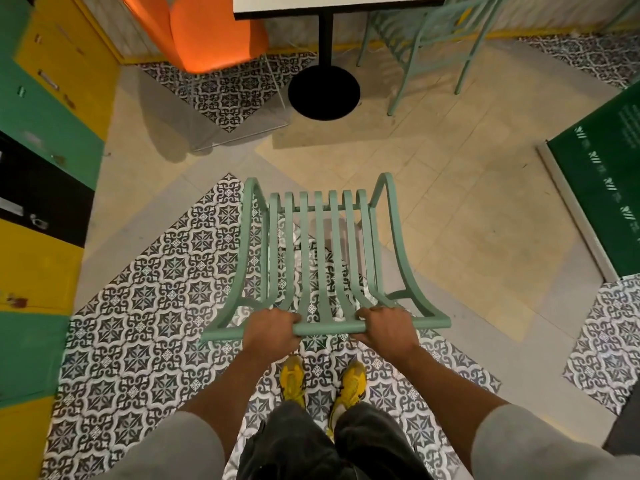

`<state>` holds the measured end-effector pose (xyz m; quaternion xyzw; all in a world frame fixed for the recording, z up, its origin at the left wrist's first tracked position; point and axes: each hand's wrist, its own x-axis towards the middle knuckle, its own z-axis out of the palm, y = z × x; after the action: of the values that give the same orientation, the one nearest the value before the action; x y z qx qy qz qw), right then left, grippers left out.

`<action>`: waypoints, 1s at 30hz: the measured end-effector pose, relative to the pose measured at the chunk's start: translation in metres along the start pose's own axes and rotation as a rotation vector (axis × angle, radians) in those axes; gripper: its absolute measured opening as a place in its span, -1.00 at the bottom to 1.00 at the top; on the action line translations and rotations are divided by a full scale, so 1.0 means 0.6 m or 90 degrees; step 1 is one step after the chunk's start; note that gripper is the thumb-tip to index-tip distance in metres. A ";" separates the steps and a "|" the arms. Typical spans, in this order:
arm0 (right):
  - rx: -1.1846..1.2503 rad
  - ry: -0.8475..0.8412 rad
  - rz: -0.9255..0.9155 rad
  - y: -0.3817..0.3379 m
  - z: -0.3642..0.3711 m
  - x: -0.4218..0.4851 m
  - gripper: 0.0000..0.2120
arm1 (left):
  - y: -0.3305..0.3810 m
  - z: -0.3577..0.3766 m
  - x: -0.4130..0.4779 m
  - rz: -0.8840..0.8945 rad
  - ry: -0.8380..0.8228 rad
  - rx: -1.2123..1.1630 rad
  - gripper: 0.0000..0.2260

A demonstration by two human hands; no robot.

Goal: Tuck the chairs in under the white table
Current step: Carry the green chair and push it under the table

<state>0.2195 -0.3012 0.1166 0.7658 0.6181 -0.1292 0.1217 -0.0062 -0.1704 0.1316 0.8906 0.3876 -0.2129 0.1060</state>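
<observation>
A mint-green slatted metal chair (pixel 320 244) stands on the patterned floor directly in front of me, its back toward me. My left hand (pixel 270 332) and my right hand (pixel 386 329) both grip the chair's top rail. The white table (pixel 332 5) with a black edge is far ahead at the top of the view, on a black post with a round black base (pixel 323 93). There is open floor between the held chair and the table base. A second mint-green chair (pixel 426 39) stands at the table's right side. An orange chair (pixel 211 32) on clear legs stands at its left.
Yellow, green and black cabinets (pixel 45 140) line the left side. A dark green board (pixel 602 178) with a pale frame leans at the right. My yellow shoes (pixel 322 382) stand on the patterned tiles just behind the chair.
</observation>
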 end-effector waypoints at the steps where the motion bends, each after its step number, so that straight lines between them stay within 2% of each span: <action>1: -0.005 0.000 -0.002 0.006 -0.003 0.006 -0.50 | 0.001 -0.003 0.008 0.002 0.004 -0.001 -0.62; 16: 0.016 -0.035 -0.015 0.098 -0.052 0.088 -0.55 | 0.032 -0.050 0.118 -0.011 0.028 0.015 -0.58; 22: 0.027 -0.043 -0.006 0.121 -0.070 0.134 -0.59 | 0.028 -0.078 0.166 -0.021 0.006 -0.034 -0.44; 26: 0.027 -0.055 0.013 0.142 -0.091 0.181 -0.59 | 0.022 -0.100 0.213 0.003 0.038 -0.053 -0.23; 30: 0.054 -0.075 0.024 0.160 -0.120 0.227 -0.61 | 0.009 -0.130 0.264 0.006 0.021 -0.046 -0.47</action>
<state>0.3441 -0.1715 0.1392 0.7729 0.5893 -0.1976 0.1276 0.1175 -0.0441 0.1281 0.8914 0.3925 -0.1835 0.1330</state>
